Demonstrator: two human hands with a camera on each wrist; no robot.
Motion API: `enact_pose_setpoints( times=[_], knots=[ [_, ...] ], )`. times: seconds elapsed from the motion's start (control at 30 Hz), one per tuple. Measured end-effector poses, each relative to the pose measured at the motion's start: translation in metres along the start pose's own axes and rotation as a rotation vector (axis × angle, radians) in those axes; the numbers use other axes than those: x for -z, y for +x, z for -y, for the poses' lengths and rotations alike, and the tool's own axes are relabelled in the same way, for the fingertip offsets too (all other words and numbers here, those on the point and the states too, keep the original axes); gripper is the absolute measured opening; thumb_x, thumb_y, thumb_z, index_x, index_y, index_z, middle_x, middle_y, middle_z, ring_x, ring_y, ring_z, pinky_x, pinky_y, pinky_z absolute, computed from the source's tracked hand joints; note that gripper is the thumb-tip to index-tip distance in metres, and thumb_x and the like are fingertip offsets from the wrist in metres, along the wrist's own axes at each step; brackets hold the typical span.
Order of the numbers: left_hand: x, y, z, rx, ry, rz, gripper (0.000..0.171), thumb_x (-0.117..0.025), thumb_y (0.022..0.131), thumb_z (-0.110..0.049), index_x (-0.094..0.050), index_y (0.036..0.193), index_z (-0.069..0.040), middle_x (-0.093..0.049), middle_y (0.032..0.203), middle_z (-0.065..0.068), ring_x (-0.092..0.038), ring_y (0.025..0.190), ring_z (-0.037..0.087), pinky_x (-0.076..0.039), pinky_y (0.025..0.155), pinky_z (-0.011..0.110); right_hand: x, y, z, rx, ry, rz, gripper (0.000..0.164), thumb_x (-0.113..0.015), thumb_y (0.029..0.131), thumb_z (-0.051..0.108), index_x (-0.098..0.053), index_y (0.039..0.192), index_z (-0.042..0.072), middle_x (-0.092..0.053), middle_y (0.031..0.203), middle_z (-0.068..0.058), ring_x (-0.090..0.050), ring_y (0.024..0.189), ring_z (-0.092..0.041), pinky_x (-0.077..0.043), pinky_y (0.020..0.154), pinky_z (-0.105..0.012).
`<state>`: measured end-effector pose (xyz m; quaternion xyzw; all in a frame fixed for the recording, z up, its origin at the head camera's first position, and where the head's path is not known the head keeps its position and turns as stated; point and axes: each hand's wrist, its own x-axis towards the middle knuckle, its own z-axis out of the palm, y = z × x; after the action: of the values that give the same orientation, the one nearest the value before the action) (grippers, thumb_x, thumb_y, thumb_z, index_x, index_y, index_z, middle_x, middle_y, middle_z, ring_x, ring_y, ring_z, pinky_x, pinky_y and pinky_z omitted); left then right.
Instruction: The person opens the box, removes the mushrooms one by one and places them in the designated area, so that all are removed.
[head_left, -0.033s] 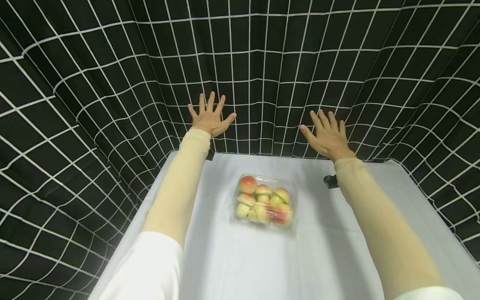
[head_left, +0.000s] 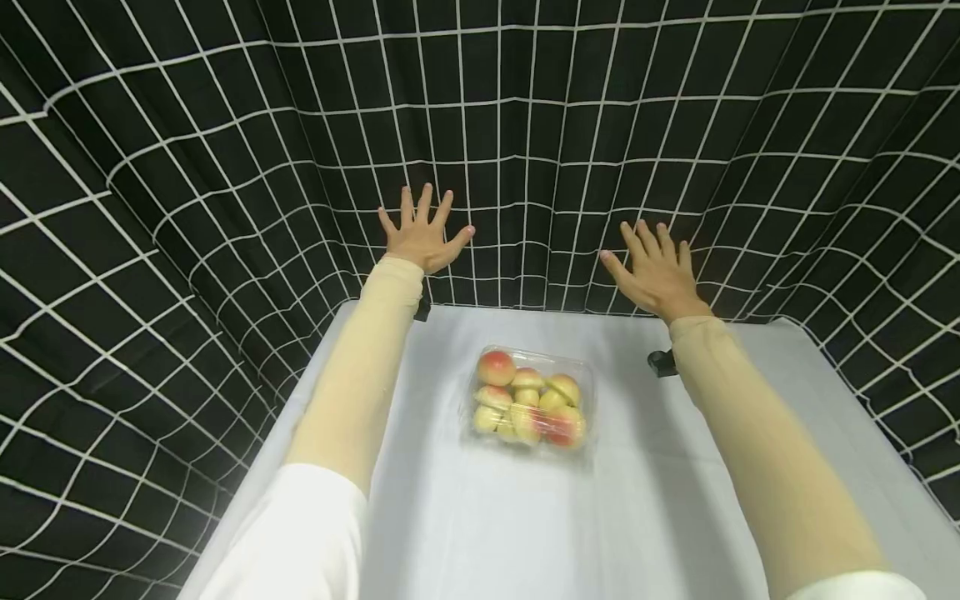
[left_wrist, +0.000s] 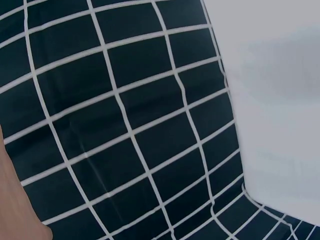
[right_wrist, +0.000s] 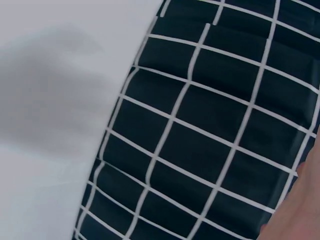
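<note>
Both arms reach forward over the table in the head view. My left hand has its fingers spread and straight and holds nothing. To the right, my right hand is also spread, with nothing in it. Between the forearms and nearer to me, a clear plastic box sits on the table, filled with several red-and-yellow fruits that look like peaches, some seemingly cut in pieces. Neither hand touches the box. A strip of the left hand shows in the left wrist view, and part of the right hand in the right wrist view.
A white cloth covers the table. Black curtains with a white grid hang behind it and on both sides, close to its far edge. Small dark wrist cameras, such as the right one, are on the wrists.
</note>
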<state>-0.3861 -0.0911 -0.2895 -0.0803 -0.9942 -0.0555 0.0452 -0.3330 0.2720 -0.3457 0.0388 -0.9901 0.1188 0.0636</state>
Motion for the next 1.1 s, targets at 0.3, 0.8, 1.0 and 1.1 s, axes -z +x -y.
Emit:
enact_pose_setpoints(
  times=[0.3,0.8,1.0,1.1],
  knots=[
    [-0.023,-0.037,0.0,-0.084,-0.532,-0.007,0.081,-0.035,0.1,-0.066,-0.008,0.164,-0.026,-0.013,0.171,0.008,-0.011,0.159,0.035,-0.008,0.128,0.064,-0.012,-0.034,0.004,0.026,0.242,-0.034,0.084,-0.035,0.1,0.065,-0.01,0.164,0.016,-0.006,0.171,-0.021,-0.004,0.154,-0.052,-0.003,0.121,-0.077],
    [-0.181,-0.176,0.015,-0.096,-1.352,0.155,0.08,-0.053,0.102,-0.04,-0.003,0.163,-0.024,-0.016,0.17,0.015,-0.013,0.158,0.037,-0.014,0.129,0.057,-0.074,-0.143,0.06,0.319,0.301,0.12,0.105,-0.081,0.077,0.056,-0.027,0.16,0.02,-0.012,0.17,-0.015,-0.006,0.156,-0.046,-0.011,0.119,-0.077],
    [-0.211,-0.193,0.008,-0.087,-1.441,0.212,0.077,-0.043,0.106,-0.041,0.004,0.162,-0.019,-0.008,0.17,0.02,-0.009,0.158,0.043,-0.012,0.127,0.064,-0.093,-0.159,0.058,0.31,0.277,0.115,0.115,-0.087,0.071,0.054,-0.024,0.161,0.02,-0.013,0.169,-0.017,-0.009,0.155,-0.047,-0.015,0.118,-0.077],
    [-0.219,-0.197,0.005,-0.103,-1.465,0.218,0.073,-0.034,0.107,-0.04,0.006,0.162,-0.013,-0.008,0.168,0.025,-0.011,0.156,0.048,-0.01,0.125,0.07,-0.099,-0.163,0.057,0.298,0.284,0.118,0.116,-0.089,0.069,0.053,-0.024,0.16,0.022,-0.014,0.169,-0.016,-0.01,0.155,-0.047,-0.015,0.119,-0.076]
  ],
)
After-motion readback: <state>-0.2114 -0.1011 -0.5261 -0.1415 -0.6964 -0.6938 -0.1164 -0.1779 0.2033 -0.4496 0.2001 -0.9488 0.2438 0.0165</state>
